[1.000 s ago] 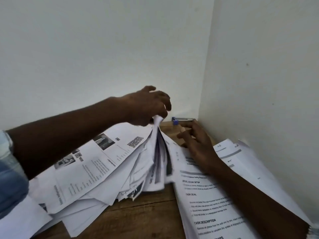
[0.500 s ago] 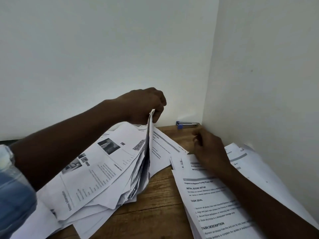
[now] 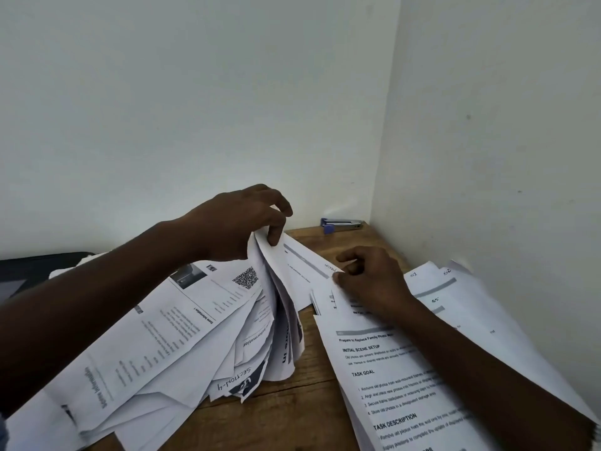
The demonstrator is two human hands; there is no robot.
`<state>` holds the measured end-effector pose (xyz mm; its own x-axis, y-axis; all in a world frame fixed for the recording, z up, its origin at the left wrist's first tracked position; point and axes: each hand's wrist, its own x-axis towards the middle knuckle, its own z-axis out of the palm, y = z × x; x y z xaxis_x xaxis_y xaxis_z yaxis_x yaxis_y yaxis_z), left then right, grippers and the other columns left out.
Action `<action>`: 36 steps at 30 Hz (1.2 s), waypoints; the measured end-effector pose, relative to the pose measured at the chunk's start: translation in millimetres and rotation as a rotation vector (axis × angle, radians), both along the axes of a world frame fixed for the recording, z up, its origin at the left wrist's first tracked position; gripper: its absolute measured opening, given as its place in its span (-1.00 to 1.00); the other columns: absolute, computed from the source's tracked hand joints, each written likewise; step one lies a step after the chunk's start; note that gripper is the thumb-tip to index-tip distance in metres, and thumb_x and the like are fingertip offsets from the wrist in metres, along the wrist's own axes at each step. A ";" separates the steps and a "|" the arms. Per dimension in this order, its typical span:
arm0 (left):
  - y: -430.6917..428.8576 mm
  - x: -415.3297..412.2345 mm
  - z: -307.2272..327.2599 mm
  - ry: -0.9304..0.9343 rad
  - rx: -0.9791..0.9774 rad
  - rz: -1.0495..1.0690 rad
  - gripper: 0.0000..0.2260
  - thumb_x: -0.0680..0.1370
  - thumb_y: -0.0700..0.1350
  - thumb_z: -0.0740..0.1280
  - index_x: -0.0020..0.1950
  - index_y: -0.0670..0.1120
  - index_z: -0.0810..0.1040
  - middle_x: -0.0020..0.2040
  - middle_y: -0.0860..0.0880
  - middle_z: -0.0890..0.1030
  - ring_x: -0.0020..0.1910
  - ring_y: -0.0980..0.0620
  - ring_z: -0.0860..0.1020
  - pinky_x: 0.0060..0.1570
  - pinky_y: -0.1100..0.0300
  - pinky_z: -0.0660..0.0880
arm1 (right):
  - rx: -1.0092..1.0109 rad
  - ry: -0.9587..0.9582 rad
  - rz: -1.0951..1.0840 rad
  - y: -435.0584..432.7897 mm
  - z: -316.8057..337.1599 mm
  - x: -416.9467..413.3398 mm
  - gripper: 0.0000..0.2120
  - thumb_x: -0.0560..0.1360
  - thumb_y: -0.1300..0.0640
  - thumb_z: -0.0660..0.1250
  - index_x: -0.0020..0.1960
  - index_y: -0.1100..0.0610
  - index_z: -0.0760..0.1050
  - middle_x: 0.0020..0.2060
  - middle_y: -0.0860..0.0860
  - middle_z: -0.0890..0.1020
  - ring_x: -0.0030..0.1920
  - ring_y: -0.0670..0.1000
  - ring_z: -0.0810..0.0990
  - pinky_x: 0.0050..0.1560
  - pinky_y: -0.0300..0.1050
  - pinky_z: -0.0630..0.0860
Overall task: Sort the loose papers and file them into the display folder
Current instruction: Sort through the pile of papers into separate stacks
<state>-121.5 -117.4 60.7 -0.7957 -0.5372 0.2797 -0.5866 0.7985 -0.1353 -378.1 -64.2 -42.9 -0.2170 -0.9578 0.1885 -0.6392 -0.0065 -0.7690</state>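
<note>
In the head view, the left hand point(image 3: 234, 222) is at the centre of the picture and its fingers point(image 3: 276, 234) pinch the top edge of a thick bunch of loose papers point(image 3: 182, 323), lifting that edge so the sheets fan out and hang down toward 7 o'clock. The top sheet of this bunch shows a QR code point(image 3: 246, 277) and a small photo. The right hand point(image 3: 370, 278) is just at 3 o'clock from the left one; its fingers point(image 3: 346, 266) are curled closed on the corner of a single sheet point(image 3: 305, 265) that lies flat on the wooden bench point(image 3: 286, 411). Under the right forearm, toward 5 o'clock, a second pile of printed pages point(image 3: 383, 379) rests on the bench, with the headings "TASK GOAL" and "TASK DESCRIPTION" readable. A blue and silver stapler point(image 3: 341, 223) sits at the far corner of the bench, at 1 o'clock, close to the walls. At 9 o'clock, behind the left arm, a dark flat object point(image 3: 35, 266) is partly visible; I cannot tell if it is the display folder.
</note>
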 end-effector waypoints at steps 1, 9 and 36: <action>0.5 2.8 0.4 0.014 0.005 -0.013 -0.72 0.36 -0.26 0.44 -0.09 0.10 0.54 0.34 0.17 0.48 0.30 0.10 0.42 -0.10 0.02 0.55 | -0.039 -0.093 0.016 1.3 1.3 2.3 -0.80 0.41 0.06 0.56 0.00 -0.14 0.65 -0.25 -0.16 0.68 -0.10 -0.10 0.68 0.16 0.07 0.59; -1.6 10.2 -2.2 0.134 0.133 -0.172 -0.59 0.25 -0.39 0.47 -0.16 0.10 0.53 0.44 0.24 0.47 0.47 0.07 0.37 0.06 -0.13 0.56 | -0.159 -0.717 0.587 24.6 25.9 38.2 -0.59 0.54 0.35 0.43 0.36 0.18 0.49 0.04 0.15 0.74 0.15 0.16 0.70 0.31 0.00 0.56; 5.3 25.0 22.7 -0.049 0.090 -0.029 -0.57 0.28 -0.33 0.41 -0.12 0.22 0.61 -0.07 0.24 0.61 0.08 0.12 0.50 -0.13 -0.06 0.56 | -0.059 0.290 0.007 2.1 8.3 0.3 -0.60 0.52 -0.17 0.19 -0.32 0.08 0.48 -0.35 -0.04 0.56 -0.15 0.10 0.57 -0.09 -0.02 0.47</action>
<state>-96.4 -112.1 83.4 -0.8227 -0.5352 0.1916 -0.5577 0.8251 -0.0900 -377.7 -62.1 -34.6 -0.1394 -0.9445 0.2975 -0.8320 -0.0512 -0.5524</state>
